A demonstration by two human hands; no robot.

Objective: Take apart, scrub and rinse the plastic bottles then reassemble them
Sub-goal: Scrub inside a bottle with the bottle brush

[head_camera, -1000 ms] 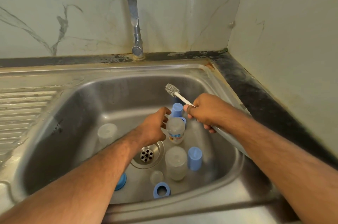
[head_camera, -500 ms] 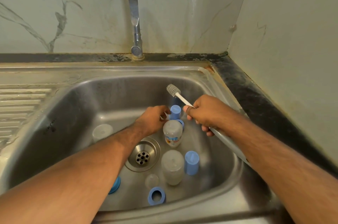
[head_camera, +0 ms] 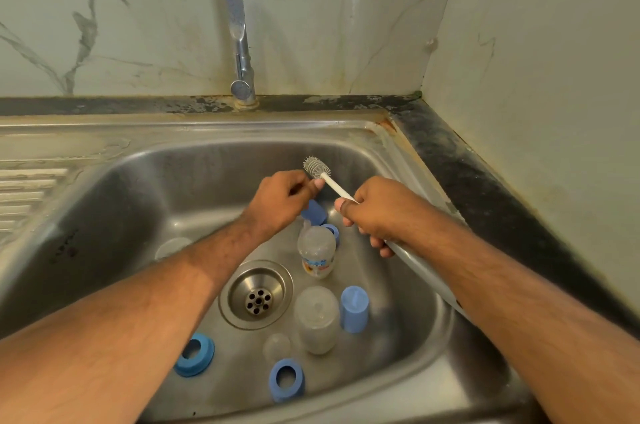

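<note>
right hand grips the white handle of the bottle brush over the steel sink. left hand is curled, its thumb and fingers at the grey bristle head; whether it pinches anything is unclear. below in the basin stand a labelled clear bottle, a second clear bottle beside a blue cap, and blue rings near the drain.

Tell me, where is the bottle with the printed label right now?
In the head view, the labelled bottle stands in the sink, just right of the drain, below both hands and behind a cloudy plain bottle.
</note>
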